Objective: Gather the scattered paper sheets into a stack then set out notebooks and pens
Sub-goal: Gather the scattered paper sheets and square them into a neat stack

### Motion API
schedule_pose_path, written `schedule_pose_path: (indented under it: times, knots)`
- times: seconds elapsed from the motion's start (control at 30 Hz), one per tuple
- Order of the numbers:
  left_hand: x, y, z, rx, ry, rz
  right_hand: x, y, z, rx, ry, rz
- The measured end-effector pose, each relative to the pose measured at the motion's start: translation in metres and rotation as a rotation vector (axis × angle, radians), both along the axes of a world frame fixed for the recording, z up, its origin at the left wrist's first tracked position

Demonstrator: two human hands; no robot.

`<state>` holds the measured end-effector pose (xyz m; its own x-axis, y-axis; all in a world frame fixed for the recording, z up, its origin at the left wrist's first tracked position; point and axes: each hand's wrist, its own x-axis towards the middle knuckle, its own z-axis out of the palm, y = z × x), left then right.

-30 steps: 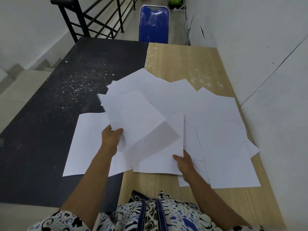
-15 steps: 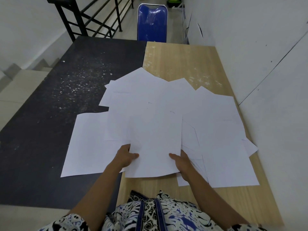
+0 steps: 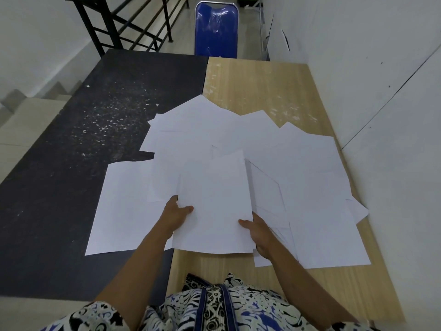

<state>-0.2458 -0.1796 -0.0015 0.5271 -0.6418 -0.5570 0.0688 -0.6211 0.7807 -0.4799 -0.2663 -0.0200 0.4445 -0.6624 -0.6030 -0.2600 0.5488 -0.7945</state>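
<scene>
Several white paper sheets (image 3: 298,163) lie scattered and overlapping across the seam of a black table (image 3: 71,163) and a wooden table (image 3: 262,87). In front of me I hold a small gathered bunch of sheets (image 3: 214,206) by its two side edges. My left hand (image 3: 177,215) grips the left edge, thumb on top. My right hand (image 3: 259,231) grips the right edge, thumb on top, fingers hidden beneath. One sheet (image 3: 119,206) lies flat at the left on the black table. No notebooks or pens are in view.
A white wall (image 3: 381,91) runs along the wooden table's right side. A blue chair (image 3: 216,29) stands beyond the far edge. A black railing (image 3: 124,25) and steps (image 3: 21,108) are at the far left. The black table is speckled with white flecks.
My left hand brought a lifted sheet down onto the one in front of me. Both hands now hold the bunch by its sides, drawn slightly together.
</scene>
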Motion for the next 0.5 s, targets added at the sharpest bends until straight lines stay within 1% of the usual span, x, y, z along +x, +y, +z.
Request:
schedule_pose_path:
  times: [0.2,0.33,0.37,0.43,0.5]
  knots:
    - [-0.003,-0.003,-0.005,0.085,0.002,-0.044,0.004,0.003,-0.001,-0.09,0.123,0.073]
    - [-0.004,-0.006,-0.005,-0.018,-0.026,0.019,0.002,0.002,-0.001,-0.137,0.118,-0.034]
    - [-0.002,-0.007,-0.005,-0.029,-0.09,0.019,0.002,0.002,-0.001,-0.132,0.114,-0.077]
    - [0.007,-0.01,-0.009,-0.007,-0.306,0.022,0.001,-0.001,-0.002,-0.113,0.108,-0.15]
    - [0.018,-0.014,-0.012,0.096,-0.508,0.023,0.001,-0.005,-0.003,-0.096,0.123,-0.161]
